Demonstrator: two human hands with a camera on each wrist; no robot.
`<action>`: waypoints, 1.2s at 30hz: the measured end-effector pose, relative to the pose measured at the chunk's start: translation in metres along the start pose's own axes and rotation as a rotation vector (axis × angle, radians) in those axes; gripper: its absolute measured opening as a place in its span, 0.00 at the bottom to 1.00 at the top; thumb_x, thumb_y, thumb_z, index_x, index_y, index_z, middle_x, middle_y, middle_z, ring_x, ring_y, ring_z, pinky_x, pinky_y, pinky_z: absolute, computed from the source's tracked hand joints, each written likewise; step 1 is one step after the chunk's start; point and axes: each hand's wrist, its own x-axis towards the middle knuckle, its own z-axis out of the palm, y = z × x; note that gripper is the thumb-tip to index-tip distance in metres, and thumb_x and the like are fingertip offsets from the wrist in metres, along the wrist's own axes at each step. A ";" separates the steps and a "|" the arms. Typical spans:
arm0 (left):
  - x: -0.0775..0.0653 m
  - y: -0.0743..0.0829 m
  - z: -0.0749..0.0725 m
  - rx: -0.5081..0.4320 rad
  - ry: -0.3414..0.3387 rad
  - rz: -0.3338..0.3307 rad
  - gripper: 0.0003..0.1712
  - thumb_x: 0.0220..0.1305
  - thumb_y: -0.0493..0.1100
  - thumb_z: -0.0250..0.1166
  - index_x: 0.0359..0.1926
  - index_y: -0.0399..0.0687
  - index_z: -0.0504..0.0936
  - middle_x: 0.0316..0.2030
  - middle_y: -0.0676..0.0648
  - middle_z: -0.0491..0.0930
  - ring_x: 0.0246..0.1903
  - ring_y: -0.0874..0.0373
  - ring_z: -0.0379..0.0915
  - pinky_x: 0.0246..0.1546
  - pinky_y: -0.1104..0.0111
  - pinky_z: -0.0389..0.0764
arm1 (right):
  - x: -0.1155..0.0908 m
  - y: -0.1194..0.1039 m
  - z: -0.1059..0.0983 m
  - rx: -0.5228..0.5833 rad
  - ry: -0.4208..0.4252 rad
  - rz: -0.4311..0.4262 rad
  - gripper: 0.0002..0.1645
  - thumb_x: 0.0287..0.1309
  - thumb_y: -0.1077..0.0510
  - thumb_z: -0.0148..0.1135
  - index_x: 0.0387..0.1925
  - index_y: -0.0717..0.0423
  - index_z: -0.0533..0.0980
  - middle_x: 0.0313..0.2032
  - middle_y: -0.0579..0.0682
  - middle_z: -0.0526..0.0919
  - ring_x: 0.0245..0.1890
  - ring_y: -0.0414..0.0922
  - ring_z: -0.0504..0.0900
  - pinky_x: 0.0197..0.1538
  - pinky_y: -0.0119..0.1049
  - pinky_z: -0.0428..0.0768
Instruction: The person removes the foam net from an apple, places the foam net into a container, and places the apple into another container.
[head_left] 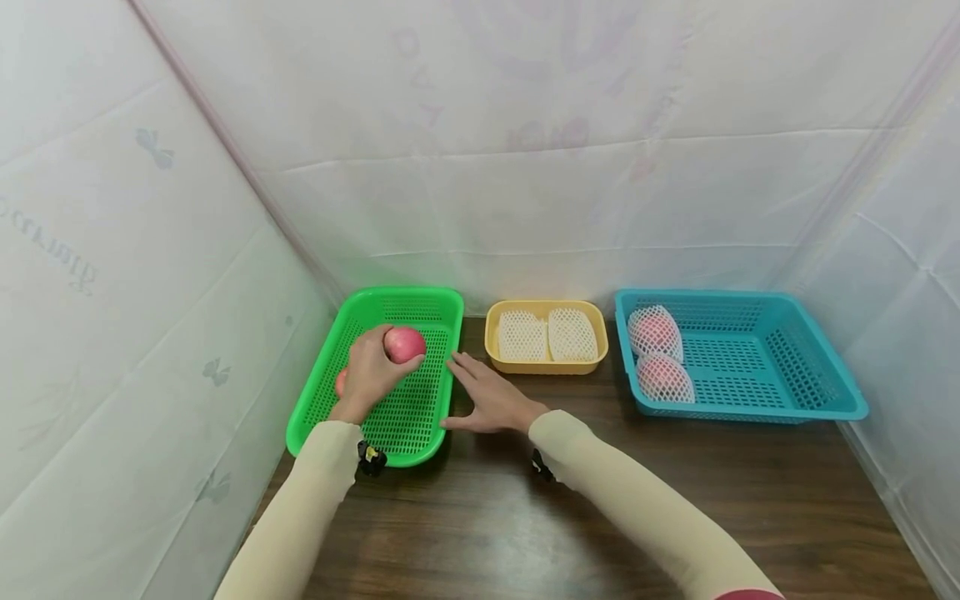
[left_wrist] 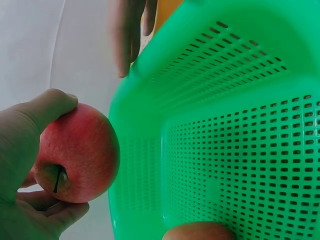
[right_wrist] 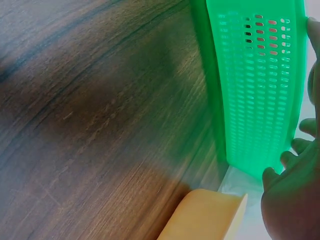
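My left hand (head_left: 367, 375) grips a red apple (head_left: 406, 344) above the green basket (head_left: 408, 457). In the left wrist view, thumb and fingers wrap the apple (left_wrist: 80, 155), its stem facing the camera. A second apple (head_left: 341, 382) lies in the basket, partly hidden behind my left hand; its top edge (left_wrist: 200, 232) shows low in the left wrist view. My right hand (head_left: 491, 398) is at the basket's right rim, fingers spread and fairly straight, fingertips right at the edge. Nothing is in its palm.
A yellow tray (head_left: 546, 367) with two white foam net sleeves (head_left: 572, 335) stands right of the green basket. Farther right, a blue basket (head_left: 750, 412) holds two net-wrapped apples (head_left: 664, 379) at its left end. White sheeting (head_left: 525, 208) encloses the wooden table (head_left: 480, 533) at back and sides.
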 end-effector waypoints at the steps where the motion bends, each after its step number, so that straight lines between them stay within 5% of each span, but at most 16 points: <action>1: 0.001 0.000 0.000 0.005 -0.005 -0.001 0.35 0.51 0.51 0.75 0.56 0.38 0.76 0.47 0.39 0.79 0.44 0.46 0.77 0.39 0.51 0.81 | 0.000 -0.001 0.000 0.004 -0.003 0.001 0.63 0.53 0.22 0.53 0.77 0.51 0.43 0.77 0.49 0.39 0.76 0.50 0.43 0.72 0.44 0.53; 23: 0.017 -0.023 0.005 0.115 -0.241 -0.125 0.43 0.50 0.49 0.76 0.61 0.39 0.65 0.49 0.36 0.75 0.45 0.41 0.76 0.39 0.51 0.80 | 0.003 -0.003 0.000 0.020 -0.066 0.054 0.64 0.52 0.20 0.51 0.77 0.49 0.41 0.77 0.45 0.33 0.76 0.48 0.39 0.72 0.44 0.54; 36: 0.023 -0.032 0.014 0.188 -0.312 -0.055 0.40 0.51 0.46 0.76 0.62 0.35 0.70 0.51 0.31 0.73 0.49 0.37 0.71 0.45 0.46 0.76 | 0.004 -0.002 0.000 0.031 -0.065 0.054 0.64 0.52 0.20 0.53 0.77 0.48 0.41 0.77 0.43 0.32 0.76 0.44 0.36 0.73 0.43 0.52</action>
